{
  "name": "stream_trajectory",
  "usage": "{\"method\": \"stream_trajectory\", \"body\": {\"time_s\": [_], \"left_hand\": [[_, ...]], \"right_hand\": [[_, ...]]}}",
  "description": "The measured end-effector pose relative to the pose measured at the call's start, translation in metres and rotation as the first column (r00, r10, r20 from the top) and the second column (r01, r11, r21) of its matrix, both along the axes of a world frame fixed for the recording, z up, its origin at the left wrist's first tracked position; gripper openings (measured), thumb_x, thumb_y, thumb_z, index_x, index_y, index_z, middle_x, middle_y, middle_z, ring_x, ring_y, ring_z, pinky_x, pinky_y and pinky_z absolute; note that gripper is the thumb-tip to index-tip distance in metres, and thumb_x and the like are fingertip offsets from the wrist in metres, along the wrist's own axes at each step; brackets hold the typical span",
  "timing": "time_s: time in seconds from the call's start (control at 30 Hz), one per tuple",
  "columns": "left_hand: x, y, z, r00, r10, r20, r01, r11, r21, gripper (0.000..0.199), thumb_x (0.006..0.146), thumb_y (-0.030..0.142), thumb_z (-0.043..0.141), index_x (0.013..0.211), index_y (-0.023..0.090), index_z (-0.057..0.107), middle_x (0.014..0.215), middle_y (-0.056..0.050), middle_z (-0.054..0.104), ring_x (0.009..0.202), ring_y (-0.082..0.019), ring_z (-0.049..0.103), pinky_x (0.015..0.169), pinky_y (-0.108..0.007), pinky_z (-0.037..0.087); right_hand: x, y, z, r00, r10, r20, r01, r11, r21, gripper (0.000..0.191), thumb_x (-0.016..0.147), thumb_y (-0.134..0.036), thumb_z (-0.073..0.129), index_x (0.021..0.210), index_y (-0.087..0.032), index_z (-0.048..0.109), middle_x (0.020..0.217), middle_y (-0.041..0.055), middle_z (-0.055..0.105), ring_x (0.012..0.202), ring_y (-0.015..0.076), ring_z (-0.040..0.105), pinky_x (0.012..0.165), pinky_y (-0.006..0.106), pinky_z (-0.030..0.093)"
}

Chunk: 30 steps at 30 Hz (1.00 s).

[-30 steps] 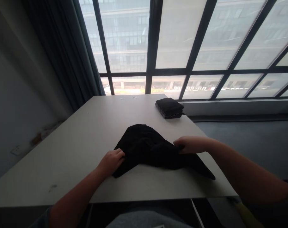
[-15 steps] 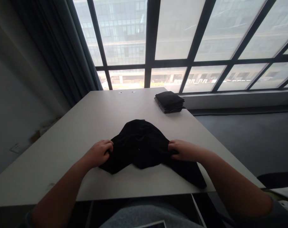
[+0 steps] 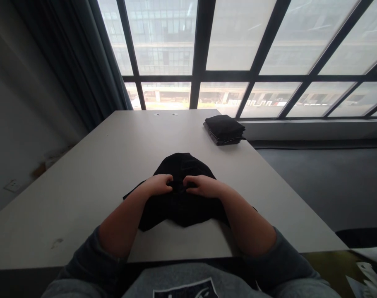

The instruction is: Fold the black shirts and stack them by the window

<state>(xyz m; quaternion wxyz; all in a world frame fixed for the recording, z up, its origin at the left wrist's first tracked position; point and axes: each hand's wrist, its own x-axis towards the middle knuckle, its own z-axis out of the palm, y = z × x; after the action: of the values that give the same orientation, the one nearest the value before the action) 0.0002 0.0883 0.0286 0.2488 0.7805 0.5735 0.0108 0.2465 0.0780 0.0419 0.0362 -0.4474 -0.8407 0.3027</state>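
A black garment (image 3: 182, 211) lies bunched on the white table (image 3: 92, 182) in front of me, its top edge rounded and its lower edge uneven. Its exact kind does not show. My left hand (image 3: 159, 184) rests over the middle of the cloth, fingers curled and pinching it. Close beside it, my right hand (image 3: 202, 185) pinches the cloth in the same way, with a narrow gap between the two hands. Parts of the garment's sides are hidden under my forearms.
Folded black cloths (image 3: 224, 128) are stacked near the table's far right edge. Behind the table stand large windows with dark frames (image 3: 201, 41), with a dark curtain (image 3: 73, 58) at the left. White items (image 3: 370, 273) lie at the lower right corner.
Both hands have moved inward from the garment's left and right sides to its middle. A corner of cloth now sticks out at the left, and my head view has shifted slightly.
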Motion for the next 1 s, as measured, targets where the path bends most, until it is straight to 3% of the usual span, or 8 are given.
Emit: {"method": "stream_trajectory", "body": {"time_s": [0.2,0.33,0.43,0.53,0.63,0.73,0.87,1.0], "left_hand": [[-0.006,-0.01,0.011,0.957,0.154,0.246,-0.241,0.895,0.376,0.012,0.094,0.032,0.06,0.099,0.025,0.068,0.096,-0.003,0.075,0.088,-0.024,0.068,0.078,-0.035,0.049],[-0.001,-0.026,0.022,0.911,-0.151,0.384,-0.151,0.745,0.65,0.016,0.097,0.027,0.06,0.109,0.023,0.07,0.123,-0.008,0.074,0.117,-0.027,0.066,0.105,-0.044,0.048],[-0.001,-0.037,0.025,0.863,-0.361,0.354,0.108,0.815,0.569,0.037,0.097,0.033,0.064,0.134,0.028,0.067,0.128,-0.006,0.074,0.116,-0.025,0.068,0.104,-0.041,0.05],[-0.004,-0.042,0.023,0.902,-0.261,0.345,0.154,0.939,0.308,0.054,0.096,0.04,0.066,0.149,0.031,0.059,0.099,-0.001,0.077,0.08,-0.019,0.07,0.077,-0.031,0.053],[-0.007,-0.041,0.021,0.907,-0.301,0.296,0.246,0.946,0.209,0.031,0.092,0.04,0.069,0.12,0.029,0.077,0.099,-0.002,0.073,0.079,-0.018,0.068,0.074,-0.03,0.052],[-0.01,-0.036,0.021,0.777,-0.423,0.467,0.377,0.906,0.195,0.013,0.091,0.034,0.069,0.091,0.023,0.077,0.125,-0.007,0.067,0.102,-0.021,0.068,0.09,-0.031,0.053],[-0.009,-0.032,0.019,0.665,-0.113,0.738,0.003,0.989,0.149,0.022,0.097,0.042,0.063,0.092,0.022,0.069,0.099,-0.004,0.071,0.092,-0.021,0.067,0.086,-0.033,0.054],[-0.006,-0.035,0.019,0.577,0.031,0.816,-0.385,0.892,0.238,0.024,0.097,0.044,0.062,0.088,0.022,0.063,0.096,-0.001,0.07,0.088,-0.018,0.064,0.083,-0.031,0.05]], "right_hand": [[0.004,-0.006,0.016,0.928,-0.15,-0.342,0.242,0.939,0.243,0.014,0.094,-0.032,0.071,0.091,-0.018,0.073,0.086,0.0002,0.069,0.076,0.0091,0.057,0.073,0.022,0.039],[0.0,-0.029,0.03,0.805,-0.104,-0.584,0.381,0.845,0.374,0.032,0.099,-0.042,0.068,0.081,-0.016,0.07,0.082,0.0034,0.069,0.075,0.0101,0.061,0.074,0.023,0.045],[-0.005,-0.044,0.032,0.784,0.07,-0.617,0.325,0.801,0.503,0.034,0.101,-0.038,0.066,0.075,-0.015,0.066,0.079,0.004,0.068,0.069,0.008,0.06,0.067,0.021,0.045],[-0.011,-0.049,0.029,0.77,0.28,-0.573,0.23,0.716,0.659,0.035,0.099,-0.03,0.068,0.069,-0.015,0.06,0.077,0.0032,0.066,0.066,0.0061,0.058,0.063,0.018,0.043],[-0.013,-0.047,0.026,0.775,0.353,-0.524,0.172,0.68,0.713,0.039,0.099,-0.027,0.068,0.065,-0.014,0.054,0.074,0.0032,0.064,0.068,0.0064,0.057,0.063,0.019,0.042],[-0.012,-0.046,0.026,0.762,0.357,-0.54,0.138,0.725,0.674,0.042,0.098,-0.028,0.068,0.064,-0.014,0.048,0.072,0.0027,0.061,0.067,0.0067,0.053,0.063,0.02,0.04],[-0.009,-0.044,0.028,0.771,0.208,-0.602,0.213,0.806,0.552,0.038,0.089,-0.017,0.064,0.065,-0.015,0.034,0.068,-0.0002,0.051,0.067,0.0072,0.045,0.065,0.02,0.036],[-0.012,-0.041,0.026,0.858,-0.095,-0.505,0.33,0.856,0.399,0.018,0.072,-0.009,0.054,0.073,-0.015,0.038,0.073,-0.0007,0.05,0.07,0.0087,0.042,0.066,0.021,0.031]]}}
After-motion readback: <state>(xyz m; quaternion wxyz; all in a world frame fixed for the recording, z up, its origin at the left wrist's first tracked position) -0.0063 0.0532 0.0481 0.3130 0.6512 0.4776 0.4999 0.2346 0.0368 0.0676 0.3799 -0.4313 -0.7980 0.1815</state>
